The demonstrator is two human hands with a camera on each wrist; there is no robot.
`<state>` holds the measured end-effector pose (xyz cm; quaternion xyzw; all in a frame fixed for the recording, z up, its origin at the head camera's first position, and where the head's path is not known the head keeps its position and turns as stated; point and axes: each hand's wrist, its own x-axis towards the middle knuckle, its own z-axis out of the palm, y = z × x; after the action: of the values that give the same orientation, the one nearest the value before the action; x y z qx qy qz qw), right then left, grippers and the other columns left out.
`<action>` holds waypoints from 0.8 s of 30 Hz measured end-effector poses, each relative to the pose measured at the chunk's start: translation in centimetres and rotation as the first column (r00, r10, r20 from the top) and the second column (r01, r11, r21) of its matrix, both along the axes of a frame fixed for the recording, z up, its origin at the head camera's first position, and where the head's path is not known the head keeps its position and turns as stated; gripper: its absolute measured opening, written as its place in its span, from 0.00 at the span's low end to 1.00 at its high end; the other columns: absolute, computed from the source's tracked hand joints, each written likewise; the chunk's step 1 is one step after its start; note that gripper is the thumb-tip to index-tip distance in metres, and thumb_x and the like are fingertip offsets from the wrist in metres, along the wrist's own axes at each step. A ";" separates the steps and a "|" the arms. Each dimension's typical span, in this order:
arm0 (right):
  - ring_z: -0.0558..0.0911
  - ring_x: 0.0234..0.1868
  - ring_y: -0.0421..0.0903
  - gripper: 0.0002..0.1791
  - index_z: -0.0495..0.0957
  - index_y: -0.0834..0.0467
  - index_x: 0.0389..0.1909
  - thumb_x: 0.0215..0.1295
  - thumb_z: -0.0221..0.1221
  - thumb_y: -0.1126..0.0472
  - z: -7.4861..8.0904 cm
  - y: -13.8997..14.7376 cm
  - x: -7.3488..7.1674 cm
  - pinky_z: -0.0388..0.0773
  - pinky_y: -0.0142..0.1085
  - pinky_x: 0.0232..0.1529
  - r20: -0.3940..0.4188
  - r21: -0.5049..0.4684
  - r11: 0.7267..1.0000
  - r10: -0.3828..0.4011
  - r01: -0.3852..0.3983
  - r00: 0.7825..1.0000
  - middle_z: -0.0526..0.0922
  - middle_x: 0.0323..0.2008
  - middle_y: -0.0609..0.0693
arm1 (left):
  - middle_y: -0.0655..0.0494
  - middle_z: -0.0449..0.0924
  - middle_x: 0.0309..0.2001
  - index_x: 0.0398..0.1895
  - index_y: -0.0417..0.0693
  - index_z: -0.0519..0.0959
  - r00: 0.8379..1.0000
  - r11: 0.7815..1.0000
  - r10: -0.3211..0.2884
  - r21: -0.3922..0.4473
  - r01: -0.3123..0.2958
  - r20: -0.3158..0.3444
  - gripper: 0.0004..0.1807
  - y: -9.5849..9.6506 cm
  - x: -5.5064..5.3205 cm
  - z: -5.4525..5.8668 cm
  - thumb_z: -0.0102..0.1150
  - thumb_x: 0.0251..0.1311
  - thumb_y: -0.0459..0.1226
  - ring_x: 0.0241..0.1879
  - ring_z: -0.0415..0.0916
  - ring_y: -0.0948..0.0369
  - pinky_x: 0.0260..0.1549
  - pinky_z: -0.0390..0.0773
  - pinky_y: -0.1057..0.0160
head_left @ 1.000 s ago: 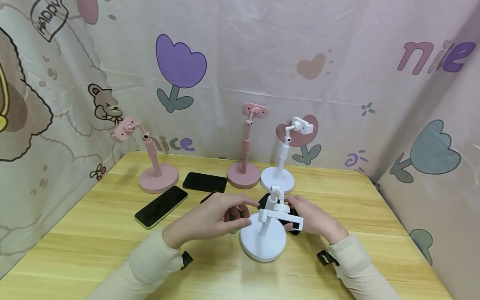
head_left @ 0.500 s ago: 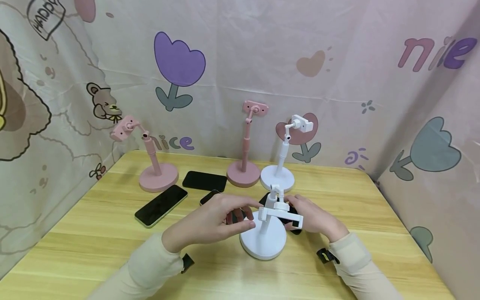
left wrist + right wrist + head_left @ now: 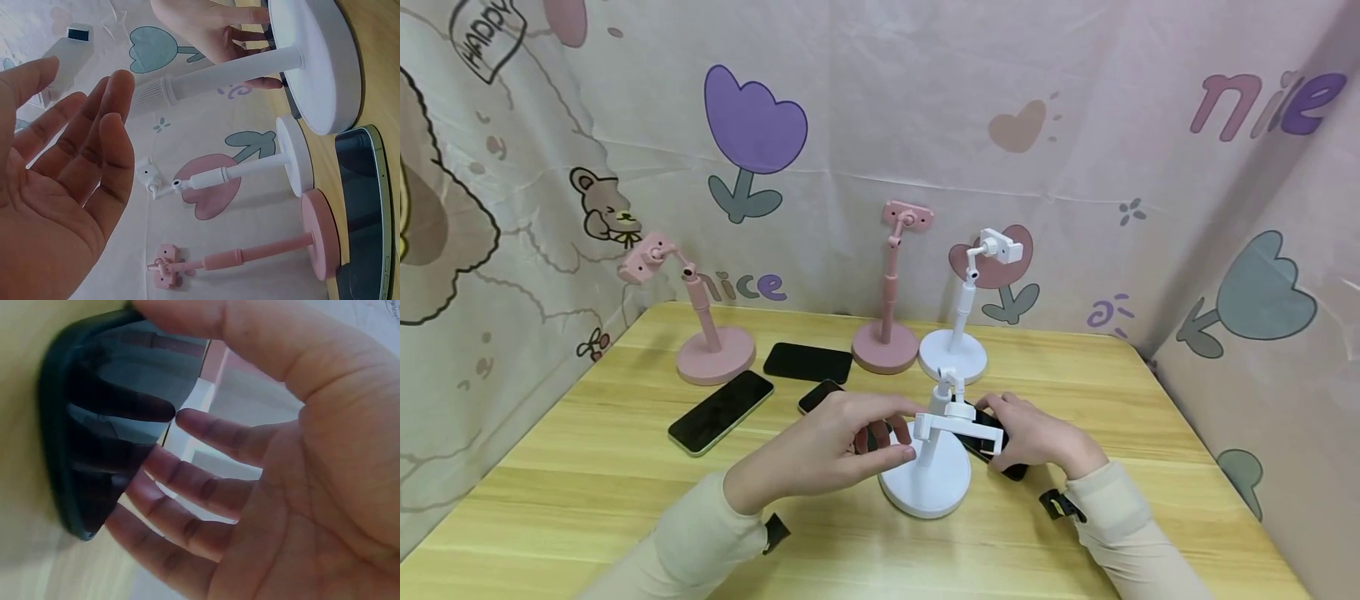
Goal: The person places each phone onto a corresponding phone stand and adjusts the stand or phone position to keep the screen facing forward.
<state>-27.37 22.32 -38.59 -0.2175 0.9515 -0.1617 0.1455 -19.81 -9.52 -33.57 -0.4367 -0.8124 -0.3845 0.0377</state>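
Note:
A white phone stand (image 3: 925,492) stands upright between my hands, its clamp facing me. To its right, my right hand (image 3: 1037,437) grips a black phone (image 3: 1015,471) by its edges, thumb on the near side and fingers across. In the right wrist view, the glossy screen of this phone (image 3: 119,425) reflects the fingers. My left hand (image 3: 827,454) hovers left of the stand with fingers loosely bent around nothing, fingertips close to the pole and clamp. Beneath it lies a phone with a pale green edge (image 3: 365,206), partly hidden in the head view.
At the back stand two pink phone stands (image 3: 715,357) and another white stand (image 3: 953,357). Several phones lie on the left half of the wooden table, including a light-edged phone (image 3: 721,414) and a black phone (image 3: 807,363). A printed curtain (image 3: 880,125) hangs behind.
My right hand has shifted slightly right and toward me, drawing the black phone along the table behind the stand. My left hand has edged a little to the right.

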 end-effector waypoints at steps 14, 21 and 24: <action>0.77 0.48 0.50 0.46 0.73 0.65 0.66 0.41 0.78 0.66 0.4 0.6 0.3 0.80 0.46 0.53 0.015 0.038 0.999 0.003 -0.004 1.000 0.78 0.52 0.57 | 0.60 0.88 0.41 0.66 0.50 0.81 1.000 1.000 0.010 0.023 -0.010 -0.013 0.20 0.1 0.4 0.0 0.68 0.73 0.40 0.30 0.76 0.75 0.28 0.84 0.71; 0.80 0.53 0.55 0.48 0.72 0.69 0.69 0.53 0.81 0.50 -0.2 0.0 0.1 0.82 0.55 0.60 -0.054 0.055 0.998 -0.001 0.004 0.999 0.80 0.57 0.62 | 0.60 0.88 0.40 0.66 0.50 0.81 1.000 1.000 0.004 0.027 -0.003 -0.028 0.20 0.1 0.5 0.1 0.68 0.73 0.40 0.30 0.76 0.76 0.28 0.83 0.72; 0.82 0.56 0.59 0.49 0.74 0.71 0.69 0.56 0.80 0.44 -0.8 -0.5 -0.1 0.82 0.58 0.62 -0.100 0.065 0.998 -0.001 0.008 0.995 0.81 0.58 0.64 | 0.60 0.88 0.40 0.66 0.51 0.81 1.000 0.999 -0.002 0.041 0.003 -0.031 0.20 0.2 0.5 0.1 0.68 0.73 0.40 0.30 0.75 0.76 0.27 0.84 0.70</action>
<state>-27.47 21.87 -39.36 -0.2184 0.9629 -0.1196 0.1043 -19.33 -9.36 -33.48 -0.4429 -0.8032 -0.3941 0.0587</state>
